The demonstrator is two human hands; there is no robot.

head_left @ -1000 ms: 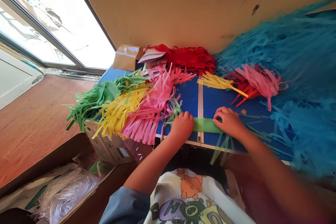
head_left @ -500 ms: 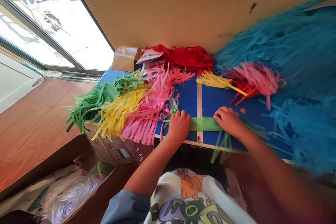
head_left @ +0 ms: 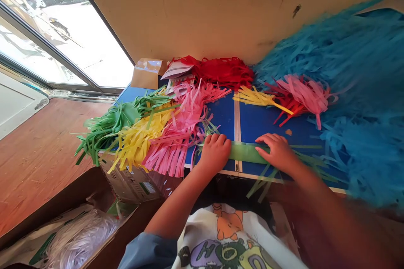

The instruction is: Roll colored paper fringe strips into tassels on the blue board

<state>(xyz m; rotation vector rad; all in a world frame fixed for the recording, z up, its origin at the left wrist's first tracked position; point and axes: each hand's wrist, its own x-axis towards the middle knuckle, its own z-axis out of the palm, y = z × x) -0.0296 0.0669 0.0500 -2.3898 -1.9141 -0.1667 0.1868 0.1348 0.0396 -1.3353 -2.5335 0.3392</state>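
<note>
A light green fringed paper strip (head_left: 244, 152) lies across the blue tabletop near its front edge, with loose green strands at both ends. My left hand (head_left: 216, 151) rests on its left end, fingers curled down and closed on the paper. Over the right end is my right hand (head_left: 276, 150), its thumb and fingers apart and touching the paper or just above it. Left of my left hand spreads a pink fringed paper bundle (head_left: 189, 111). A small yellow tassel (head_left: 255, 96) and a pink tassel (head_left: 311, 92) with red strands lie beyond my right hand.
Yellow fringe (head_left: 142, 134), green fringe (head_left: 121, 117) and red fringe (head_left: 227, 72) lie about the blue table (head_left: 221, 113). A large blue fringe heap (head_left: 362, 71) covers the right side. A cardboard box (head_left: 126, 180) with white shreds stands on the floor at left.
My right thumb and fingers have parted from their pinch on the green strip's right end. The strip sits a little lower there. My left hand stays on its end.
</note>
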